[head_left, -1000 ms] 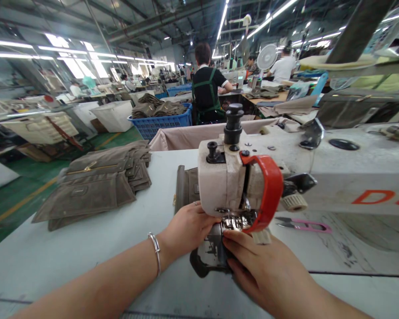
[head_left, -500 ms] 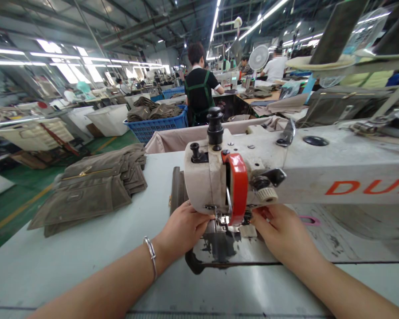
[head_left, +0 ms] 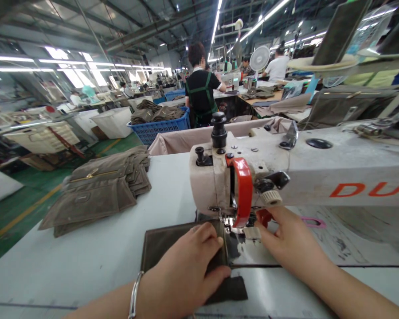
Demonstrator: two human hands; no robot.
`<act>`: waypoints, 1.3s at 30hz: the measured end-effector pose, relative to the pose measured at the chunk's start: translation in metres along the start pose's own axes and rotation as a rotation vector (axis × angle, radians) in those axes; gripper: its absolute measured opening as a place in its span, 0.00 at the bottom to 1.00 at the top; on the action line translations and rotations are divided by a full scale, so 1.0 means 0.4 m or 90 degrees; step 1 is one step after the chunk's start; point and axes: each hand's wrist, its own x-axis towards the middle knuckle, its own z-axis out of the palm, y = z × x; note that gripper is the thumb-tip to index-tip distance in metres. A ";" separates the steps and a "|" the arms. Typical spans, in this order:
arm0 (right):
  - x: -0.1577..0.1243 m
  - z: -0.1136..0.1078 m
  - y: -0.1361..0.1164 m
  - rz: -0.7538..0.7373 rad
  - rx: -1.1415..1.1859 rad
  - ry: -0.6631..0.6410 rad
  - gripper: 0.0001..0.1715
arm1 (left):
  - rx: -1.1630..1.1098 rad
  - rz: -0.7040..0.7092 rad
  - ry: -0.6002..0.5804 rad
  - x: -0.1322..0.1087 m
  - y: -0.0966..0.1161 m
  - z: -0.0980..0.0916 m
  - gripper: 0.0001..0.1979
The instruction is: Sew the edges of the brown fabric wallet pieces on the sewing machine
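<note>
A dark olive fabric piece (head_left: pixel 161 241) with stitched edges lies flat on the table, left of the presser foot (head_left: pixel 231 226) of a white sewing machine (head_left: pixel 204 181). My left hand (head_left: pixel 186 261) rests over it, fingers bent and gripping its right side near the edge. A strip of the same cloth (head_left: pixel 231 289) sticks out below my left thumb. To the right of the presser foot, my right hand (head_left: pixel 286 232) has its thumb and fingers drawn together under the machine head. Its fingertips are partly hidden, so what they hold cannot be made out.
A pile of olive bag pieces (head_left: pixel 99 186) with zips lies on the left of the table. Behind the machine are a pink cloth-lined bin (head_left: pixel 176 141) and a blue basket (head_left: pixel 162 126) of similar pieces. A co-worker (head_left: pixel 201 88) sits beyond. A pink ring-shaped item (head_left: pixel 314 222) lies on the machine bed.
The fabric piece has come from behind the machine head toward me, turned, and now lies left of the needle. My left hand has moved nearer with it. My right hand has barely moved.
</note>
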 end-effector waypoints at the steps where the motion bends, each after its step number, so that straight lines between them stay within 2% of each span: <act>1: -0.001 0.001 0.000 0.000 0.002 -0.006 0.06 | -0.013 -0.005 -0.010 -0.008 0.010 0.002 0.16; 7: -0.008 0.008 0.007 -0.016 0.059 -0.086 0.07 | -0.007 0.003 -0.012 -0.017 0.021 0.012 0.15; 10: -0.010 0.006 0.004 -0.061 0.090 -0.147 0.08 | 0.050 0.038 0.008 -0.030 0.020 0.015 0.23; 13: -0.013 0.004 -0.003 -0.149 0.083 -0.228 0.10 | 0.112 0.137 0.063 -0.061 0.017 0.029 0.31; 16: -0.021 0.002 -0.006 -0.241 0.047 -0.287 0.13 | 0.144 0.194 0.118 -0.092 0.010 0.049 0.21; 21: -0.033 0.002 -0.006 -0.306 0.005 -0.333 0.15 | 0.094 0.157 0.180 -0.108 0.001 0.076 0.10; 26: -0.040 0.008 -0.011 -0.327 -0.031 -0.340 0.12 | 0.094 0.169 0.192 -0.100 0.008 0.082 0.09; 30: -0.045 0.006 -0.019 -0.315 0.014 -0.353 0.14 | 0.117 0.188 0.169 -0.097 0.018 0.084 0.10; 34: -0.058 0.008 -0.020 -0.346 0.041 -0.322 0.19 | 0.125 0.209 0.199 -0.092 0.019 0.095 0.13; 39: -0.072 0.020 -0.020 -0.350 0.019 -0.289 0.18 | 0.065 0.211 0.207 -0.079 0.010 0.106 0.11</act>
